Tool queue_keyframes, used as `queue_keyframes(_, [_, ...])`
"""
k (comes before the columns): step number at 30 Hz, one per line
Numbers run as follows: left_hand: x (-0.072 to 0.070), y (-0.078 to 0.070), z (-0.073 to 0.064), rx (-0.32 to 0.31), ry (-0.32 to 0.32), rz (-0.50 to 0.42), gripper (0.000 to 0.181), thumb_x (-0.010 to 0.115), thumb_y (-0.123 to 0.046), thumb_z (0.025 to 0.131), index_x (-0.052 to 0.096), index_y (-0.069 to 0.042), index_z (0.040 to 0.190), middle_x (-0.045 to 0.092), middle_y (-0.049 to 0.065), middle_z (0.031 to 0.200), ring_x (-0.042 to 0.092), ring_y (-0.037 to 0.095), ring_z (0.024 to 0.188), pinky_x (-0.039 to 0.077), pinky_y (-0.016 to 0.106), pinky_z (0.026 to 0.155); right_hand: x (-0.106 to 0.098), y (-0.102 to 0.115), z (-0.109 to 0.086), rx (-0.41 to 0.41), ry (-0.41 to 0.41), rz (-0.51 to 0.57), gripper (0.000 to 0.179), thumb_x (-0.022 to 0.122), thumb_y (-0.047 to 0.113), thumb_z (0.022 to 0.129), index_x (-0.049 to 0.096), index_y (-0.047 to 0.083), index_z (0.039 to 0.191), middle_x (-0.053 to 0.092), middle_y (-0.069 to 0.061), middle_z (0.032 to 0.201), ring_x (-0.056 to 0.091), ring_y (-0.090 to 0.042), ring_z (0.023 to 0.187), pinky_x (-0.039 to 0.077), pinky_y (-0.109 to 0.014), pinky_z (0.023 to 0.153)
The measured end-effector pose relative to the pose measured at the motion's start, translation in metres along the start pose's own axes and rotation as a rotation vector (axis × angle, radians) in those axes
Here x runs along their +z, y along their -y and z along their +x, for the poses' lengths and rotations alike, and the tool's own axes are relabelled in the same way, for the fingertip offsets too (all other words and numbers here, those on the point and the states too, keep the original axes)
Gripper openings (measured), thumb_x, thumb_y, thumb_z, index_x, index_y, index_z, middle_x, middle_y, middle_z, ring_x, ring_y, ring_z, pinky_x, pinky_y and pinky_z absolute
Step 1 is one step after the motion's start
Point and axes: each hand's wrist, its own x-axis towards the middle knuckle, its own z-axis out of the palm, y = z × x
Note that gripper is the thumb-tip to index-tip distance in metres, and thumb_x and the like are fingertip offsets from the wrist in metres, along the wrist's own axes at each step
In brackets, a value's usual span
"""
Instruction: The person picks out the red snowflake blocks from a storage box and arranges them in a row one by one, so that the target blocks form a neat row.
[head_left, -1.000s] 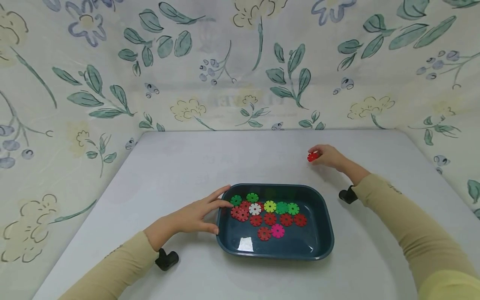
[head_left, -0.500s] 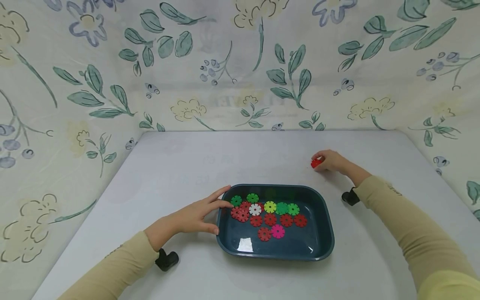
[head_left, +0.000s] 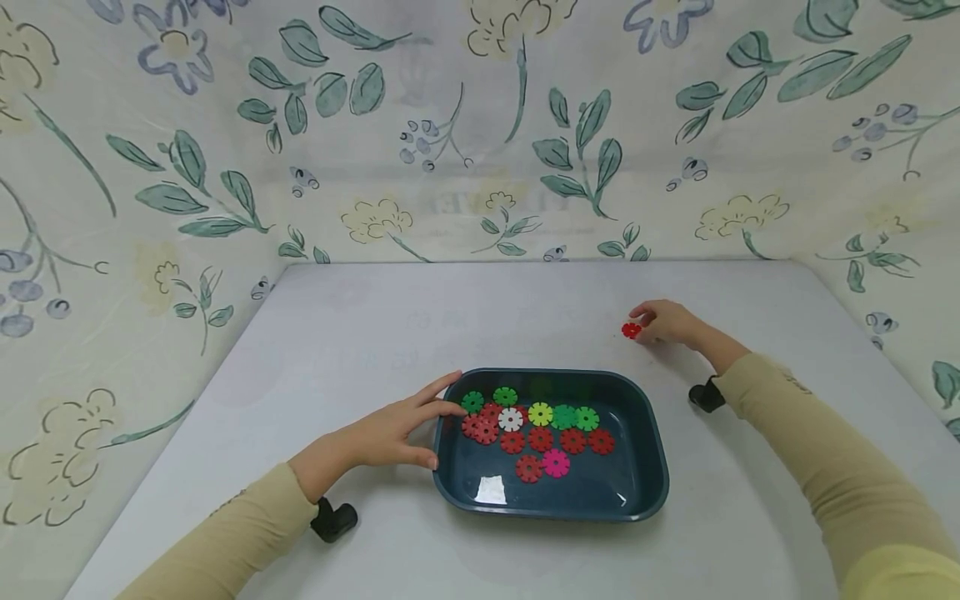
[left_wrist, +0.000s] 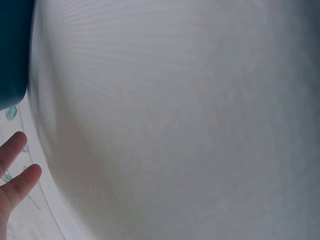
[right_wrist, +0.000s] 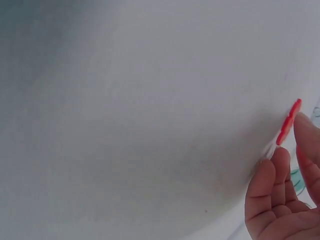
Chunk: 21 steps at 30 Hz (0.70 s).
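Observation:
In the head view, a red notched disc (head_left: 632, 331) lies roughly flat at or just above the table, beyond the tray's right end. My right hand (head_left: 664, 322) is around its right side, fingertips parted; one seems to touch its edge. The right wrist view shows the red disc (right_wrist: 289, 122) edge-on beside the fingertips (right_wrist: 307, 132). A small red patch farther back between the fingers is unclear. My left hand (head_left: 393, 429) rests spread on the left rim of a dark blue tray (head_left: 622, 483). Inside lie red, green, yellow, white and pink discs (head_left: 556, 462).
The white table (head_left: 420, 325) reaches back to a flower-patterned cloth (head_left: 480, 125), which also rises at both sides. Black wrist devices (head_left: 333, 519) sit under both forearms. In the left wrist view the tray's side (left_wrist: 12, 55) stands at the upper left.
My right hand has lowered the red disc slightly toward me and right. It was pinched and tilted before; now it lies flatter and the fingers are farther apart. The left hand stays put.

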Motion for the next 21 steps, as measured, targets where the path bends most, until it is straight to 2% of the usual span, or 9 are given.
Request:
queue_keyframes(9, [0.001, -0.001, 0.000, 0.002, -0.003, 0.003, 0.063, 0.066, -0.049, 0.078, 0.044, -0.023, 0.131, 0.004, 0.003, 0.154, 0.022, 0.031, 0.137, 0.038, 0.053, 0.096, -0.013, 0.007, -0.015, -0.062, -0.035, 0.056, 0.040, 0.052, 0.010, 0.090, 0.043, -0.005, 0.126, 0.049, -0.023, 0.110, 0.049, -0.033, 0.096, 0.048, -0.041, 0.083])
queue_keyframes(13, [0.001, -0.001, 0.000, -0.001, 0.000, 0.000, 0.063, 0.065, -0.049, 0.078, 0.044, -0.022, 0.131, 0.003, 0.001, 0.154, 0.022, 0.031, 0.137, 0.037, 0.053, 0.097, -0.018, 0.018, -0.026, -0.117, -0.044, 0.077, 0.039, 0.052, 0.014, 0.092, 0.043, -0.005, 0.126, 0.050, -0.021, 0.108, 0.051, -0.034, 0.096, 0.048, -0.041, 0.083])
queue_keyframes(21, [-0.001, -0.002, -0.001, -0.017, 0.003, 0.002, 0.062, 0.067, -0.046, 0.078, 0.044, -0.022, 0.131, 0.003, 0.000, 0.154, 0.021, 0.031, 0.137, 0.037, 0.052, 0.097, -0.023, 0.047, -0.058, -0.229, -0.038, 0.086, 0.039, 0.054, 0.016, 0.092, 0.046, -0.001, 0.125, 0.055, -0.018, 0.108, 0.056, -0.031, 0.092, 0.050, -0.029, 0.076])
